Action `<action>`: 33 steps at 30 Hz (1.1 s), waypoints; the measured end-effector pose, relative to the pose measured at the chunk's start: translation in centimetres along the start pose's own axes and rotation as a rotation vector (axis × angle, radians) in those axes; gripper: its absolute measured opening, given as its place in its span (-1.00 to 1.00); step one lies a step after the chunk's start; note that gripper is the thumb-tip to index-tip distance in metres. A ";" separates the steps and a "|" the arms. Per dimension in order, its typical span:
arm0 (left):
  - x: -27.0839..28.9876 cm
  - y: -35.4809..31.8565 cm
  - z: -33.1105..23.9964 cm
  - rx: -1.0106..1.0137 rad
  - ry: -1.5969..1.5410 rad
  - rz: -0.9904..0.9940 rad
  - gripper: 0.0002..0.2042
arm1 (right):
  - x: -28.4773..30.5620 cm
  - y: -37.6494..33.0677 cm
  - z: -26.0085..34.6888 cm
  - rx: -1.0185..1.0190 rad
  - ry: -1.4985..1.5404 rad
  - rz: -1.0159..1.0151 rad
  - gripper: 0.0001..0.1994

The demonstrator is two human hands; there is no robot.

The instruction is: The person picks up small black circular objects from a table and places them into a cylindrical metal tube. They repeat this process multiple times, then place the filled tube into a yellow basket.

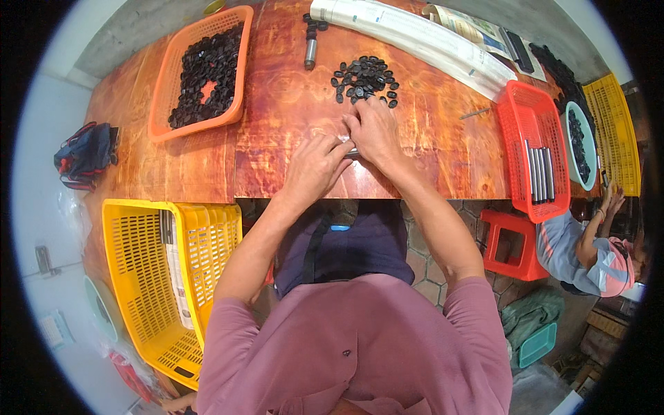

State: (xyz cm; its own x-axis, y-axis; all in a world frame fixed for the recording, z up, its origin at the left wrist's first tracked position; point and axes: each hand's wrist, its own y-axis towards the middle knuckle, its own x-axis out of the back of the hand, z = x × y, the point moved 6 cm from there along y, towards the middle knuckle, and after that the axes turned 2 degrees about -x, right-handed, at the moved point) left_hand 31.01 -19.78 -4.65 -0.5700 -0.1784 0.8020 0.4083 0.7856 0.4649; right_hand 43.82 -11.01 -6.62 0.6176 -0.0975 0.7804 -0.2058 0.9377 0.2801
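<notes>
The left hand had its fingers closed on a shiny metal tube, which was between the two hands near the front edge of the wooden table. The right hand was bent, with its fingers by a pile of black oval pieces; I couldn't tell if it gripped anything. More tubes were in a red basket on the right.
</notes>
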 end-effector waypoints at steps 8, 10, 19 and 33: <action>-0.2 0.0 1.5 0.049 -0.081 0.066 -0.65 | -0.2 0.1 0.2 0.028 -0.081 -0.054 -0.82; -0.1 -0.1 1.2 0.044 -0.071 0.038 -0.64 | 0.0 -0.2 0.5 0.019 -0.090 -0.050 -0.84; -1.0 -0.8 1.4 0.051 -0.053 0.008 -0.63 | -0.1 -0.8 0.6 0.031 -0.030 -0.075 -0.84; -1.0 -1.1 2.8 0.525 -0.736 -0.310 -0.66 | 1.0 -1.1 -4.8 -0.198 0.609 -0.254 -0.66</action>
State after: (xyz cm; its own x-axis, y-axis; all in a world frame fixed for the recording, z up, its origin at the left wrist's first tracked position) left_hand 29.12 -18.81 -7.08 -0.9775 -0.1466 0.1514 -0.1065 0.9635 0.2456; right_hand 48.29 -10.59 -8.80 0.9568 -0.1715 0.2348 0.1081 0.9595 0.2603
